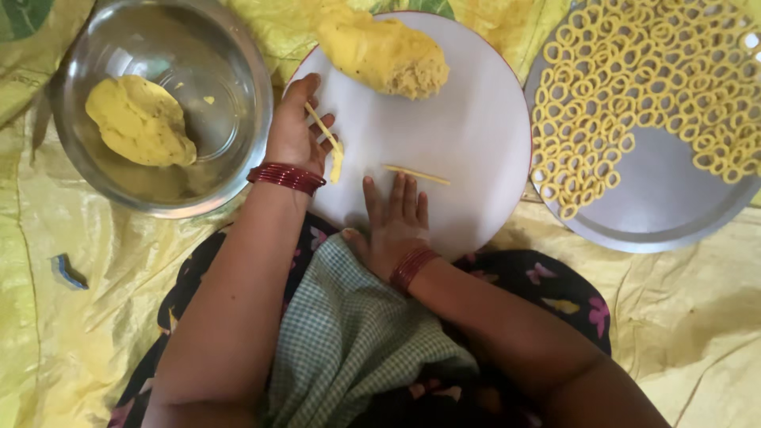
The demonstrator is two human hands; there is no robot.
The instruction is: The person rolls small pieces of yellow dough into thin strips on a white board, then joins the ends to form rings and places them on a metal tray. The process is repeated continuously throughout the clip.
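A white round board point(476, 119) rests on my lap. My left hand point(295, 131) is at its left edge, palm up, with its fingers curled around a thin yellow dough strand point(326, 136) whose end hangs down onto the board. My right hand point(394, 226) lies flat, palm down, on the near part of the board and holds nothing. Just beyond its fingertips lies a second thin dough strand point(416, 174). A big lump of yellow dough point(384, 54) sits at the far edge of the board.
A steel bowl point(230, 95) at the left holds another dough lump point(141, 120). At the right, a steel tray point(658, 206) carries several small dough rings point(634, 71). Yellow sheeting point(71, 349) covers the floor. A checked cloth point(349, 333) lies on my lap.
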